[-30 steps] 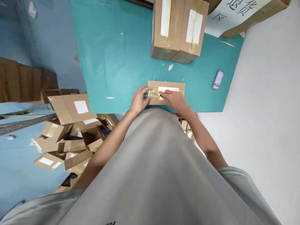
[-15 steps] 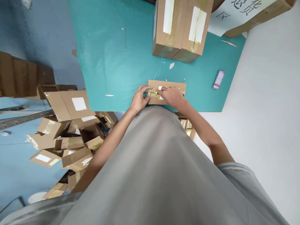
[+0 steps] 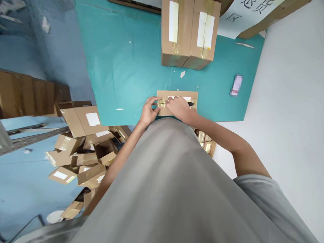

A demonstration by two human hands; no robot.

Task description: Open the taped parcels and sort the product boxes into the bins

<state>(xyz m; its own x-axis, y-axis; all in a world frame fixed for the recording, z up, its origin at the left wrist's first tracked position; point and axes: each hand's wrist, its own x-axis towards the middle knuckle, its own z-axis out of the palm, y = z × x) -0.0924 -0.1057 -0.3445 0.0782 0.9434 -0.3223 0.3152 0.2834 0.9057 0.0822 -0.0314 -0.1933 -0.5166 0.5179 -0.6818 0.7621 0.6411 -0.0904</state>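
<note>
A small taped cardboard box (image 3: 177, 93) with a white label lies flat at the table's near edge. My left hand (image 3: 149, 110) holds its left end, fingers on the upper corner and thumb lower down. Over the middle of the box, my right hand (image 3: 180, 107) is closed around what looks like a box cutter (image 3: 191, 104). Only the dark rear end of that tool shows; its blade is hidden by my fingers. A dark slit runs through the clear tape between my two hands.
Two large taped boxes (image 3: 188, 50) stand side by side at the table's back. Right of them hangs a sheet with handwritten characters (image 3: 249, 17). A blurred pinkish item (image 3: 236, 85) lies on the green tabletop (image 3: 126, 74). Opened cartons (image 3: 86, 158) are heaped at lower left.
My right hand has shifted slightly left along the box, and its fingers are curled more tightly. My left hand stays at the left end. The whole view has tilted a little.
</note>
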